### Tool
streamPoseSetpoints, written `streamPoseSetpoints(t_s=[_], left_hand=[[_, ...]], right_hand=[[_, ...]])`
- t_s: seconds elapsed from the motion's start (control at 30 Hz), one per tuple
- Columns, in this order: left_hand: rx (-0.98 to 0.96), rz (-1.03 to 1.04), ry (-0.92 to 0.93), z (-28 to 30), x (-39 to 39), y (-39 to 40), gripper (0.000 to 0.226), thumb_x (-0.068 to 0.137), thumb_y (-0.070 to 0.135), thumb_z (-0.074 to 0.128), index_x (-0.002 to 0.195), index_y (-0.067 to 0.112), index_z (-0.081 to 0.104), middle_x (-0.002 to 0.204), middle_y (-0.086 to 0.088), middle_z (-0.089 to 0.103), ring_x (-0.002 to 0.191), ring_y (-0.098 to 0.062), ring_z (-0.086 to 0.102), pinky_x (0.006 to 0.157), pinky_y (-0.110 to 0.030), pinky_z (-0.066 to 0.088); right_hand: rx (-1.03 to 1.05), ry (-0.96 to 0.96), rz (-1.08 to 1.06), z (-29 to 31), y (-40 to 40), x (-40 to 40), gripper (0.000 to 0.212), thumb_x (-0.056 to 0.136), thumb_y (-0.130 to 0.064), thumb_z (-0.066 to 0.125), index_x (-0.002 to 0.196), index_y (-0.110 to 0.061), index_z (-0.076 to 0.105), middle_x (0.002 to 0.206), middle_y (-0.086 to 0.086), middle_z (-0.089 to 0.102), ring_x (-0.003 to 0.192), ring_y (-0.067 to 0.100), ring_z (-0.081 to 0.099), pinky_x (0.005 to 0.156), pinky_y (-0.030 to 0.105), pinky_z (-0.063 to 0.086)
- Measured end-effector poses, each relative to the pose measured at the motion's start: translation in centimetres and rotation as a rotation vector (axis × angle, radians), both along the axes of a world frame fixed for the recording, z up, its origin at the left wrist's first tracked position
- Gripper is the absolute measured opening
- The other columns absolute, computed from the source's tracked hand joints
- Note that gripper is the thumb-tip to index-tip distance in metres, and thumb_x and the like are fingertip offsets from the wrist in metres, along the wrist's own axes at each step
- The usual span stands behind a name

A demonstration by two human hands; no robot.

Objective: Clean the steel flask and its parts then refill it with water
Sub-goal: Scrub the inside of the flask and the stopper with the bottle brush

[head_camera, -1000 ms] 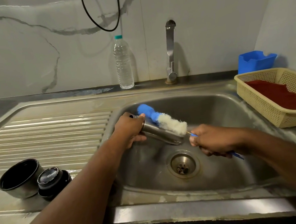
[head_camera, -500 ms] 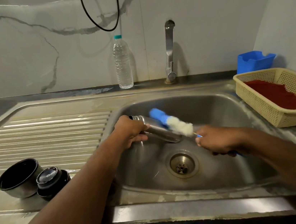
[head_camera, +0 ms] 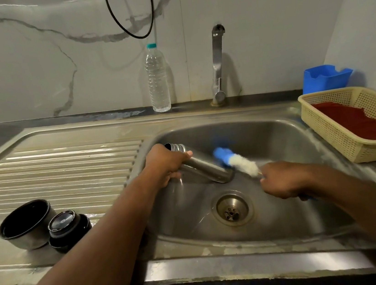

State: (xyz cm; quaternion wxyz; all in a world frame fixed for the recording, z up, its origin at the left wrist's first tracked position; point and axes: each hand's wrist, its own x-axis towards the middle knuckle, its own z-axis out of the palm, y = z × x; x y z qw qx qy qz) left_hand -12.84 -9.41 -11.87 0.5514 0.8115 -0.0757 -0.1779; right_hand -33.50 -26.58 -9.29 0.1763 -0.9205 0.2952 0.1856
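Flask [head_camera: 203, 167] in left grip [head_camera: 164, 163] (tilted)

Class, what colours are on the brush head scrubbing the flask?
Blue tip, white bristles on the brush head; head view.

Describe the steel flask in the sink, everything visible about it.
The steel flask is a slim cylinder of brushed, shiny metal with a ridged, threaded neck and no cap on it. It is held over the sink basin, lying tilted with the neck up-left and the base down toward the drain. The left hand grips it just below the neck. A bottle brush with a blue and white head, held by the right hand, lies against its lower end.
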Motion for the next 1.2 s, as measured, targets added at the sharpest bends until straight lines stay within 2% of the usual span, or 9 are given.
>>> streamPoseSetpoints(t_s=[0.07,0.23,0.33,0.47,0.57,0.7,0.9,1.03,1.2], left_hand=[[-0.003,-0.004,-0.035,0.1,-0.1,-0.1,0.046,0.078,0.027,0.092,0.111,0.012,0.063,0.110,-0.013,0.068,0.094,-0.026,0.072,0.074,-0.052,0.067],[0.007,-0.034,-0.060,0.0,0.0,0.0,0.029,0.090,0.025,0.083,0.101,0.020,0.057,0.103,-0.009,0.065,0.096,-0.029,0.071,0.081,-0.052,0.065],[0.005,-0.023,-0.012,0.0,0.1,0.0,0.039,0.090,0.025,0.083,0.119,0.012,0.058,0.108,-0.012,0.064,0.095,-0.029,0.071,0.080,-0.048,0.066],[-0.039,-0.020,0.043,0.1,0.2,-0.1,0.044,0.086,0.012,0.085,0.120,0.010,0.058,0.108,-0.013,0.063,0.089,-0.027,0.070,0.081,-0.046,0.066],[-0.069,-0.036,0.083,0.1,0.4,-0.3,0.043,0.085,-0.009,0.078,0.121,0.007,0.060,0.099,-0.013,0.066,0.084,-0.024,0.071,0.079,-0.041,0.066],[-0.067,-0.036,0.113,0.1,0.4,-0.2,0.036,0.087,-0.013,0.072,0.120,0.000,0.063,0.092,-0.014,0.069,0.078,-0.021,0.072,0.072,-0.036,0.064],[-0.051,-0.018,0.106,0.0,0.3,-0.3,0.052,0.086,0.014,0.086,0.128,0.000,0.058,0.118,-0.020,0.065,0.090,-0.031,0.074,0.074,-0.040,0.066],[0.008,0.005,0.078,-0.3,0.6,-0.1,0.052,0.091,0.029,0.082,0.130,0.002,0.059,0.119,-0.020,0.066,0.097,-0.033,0.072,0.068,-0.041,0.065],[-0.014,-0.005,0.057,-0.4,0.7,-0.1,0.056,0.090,0.030,0.083,0.133,0.005,0.059,0.124,-0.014,0.064,0.109,-0.032,0.067,0.074,-0.045,0.066]], right_hand=[[-0.022,0.006,-0.009,-0.4,-0.1,0.0,0.029,0.100,-0.015,0.041,0.126,-0.009,0.052,0.089,0.015,0.065,0.055,0.020,0.054,0.041,0.023,0.040],[0.490,-0.247,0.063,0.3,0.9,0.7,0.021,0.109,-0.023,0.038,0.093,-0.017,0.051,0.056,-0.002,0.050,0.036,0.010,0.033,0.035,0.021,0.030],[0.332,-0.149,0.036,0.3,0.5,0.6,0.019,0.106,-0.019,0.038,0.099,-0.014,0.055,0.066,0.006,0.056,0.040,0.012,0.039,0.038,0.022,0.033],[-0.031,0.045,-0.010,-0.2,-0.2,-0.2,0.036,0.096,-0.010,0.041,0.131,-0.005,0.051,0.095,0.026,0.069,0.060,0.026,0.057,0.042,0.025,0.041],[0.155,-0.113,0.014,-0.8,-0.1,0.5,0.016,0.101,-0.016,0.044,0.104,-0.009,0.058,0.074,0.016,0.067,0.049,0.018,0.050,0.045,0.026,0.039],[0.474,-0.260,0.071,0.3,0.8,0.7,0.023,0.108,-0.021,0.040,0.089,-0.017,0.051,0.056,-0.001,0.051,0.039,0.010,0.034,0.038,0.022,0.029],[0.019,-0.040,0.024,-0.6,-0.3,0.2,0.018,0.097,-0.012,0.045,0.086,-0.022,0.056,0.084,0.016,0.069,0.062,0.020,0.059,0.052,0.028,0.044],[0.149,-0.089,-0.047,-1.3,-0.1,0.7,0.018,0.094,-0.012,0.044,0.080,-0.013,0.056,0.068,0.014,0.062,0.044,0.019,0.046,0.044,0.023,0.034],[0.228,-0.208,-0.173,-0.7,0.0,0.8,0.017,0.097,-0.014,0.044,0.103,-0.010,0.059,0.063,0.009,0.059,0.037,0.013,0.040,0.041,0.020,0.031]])
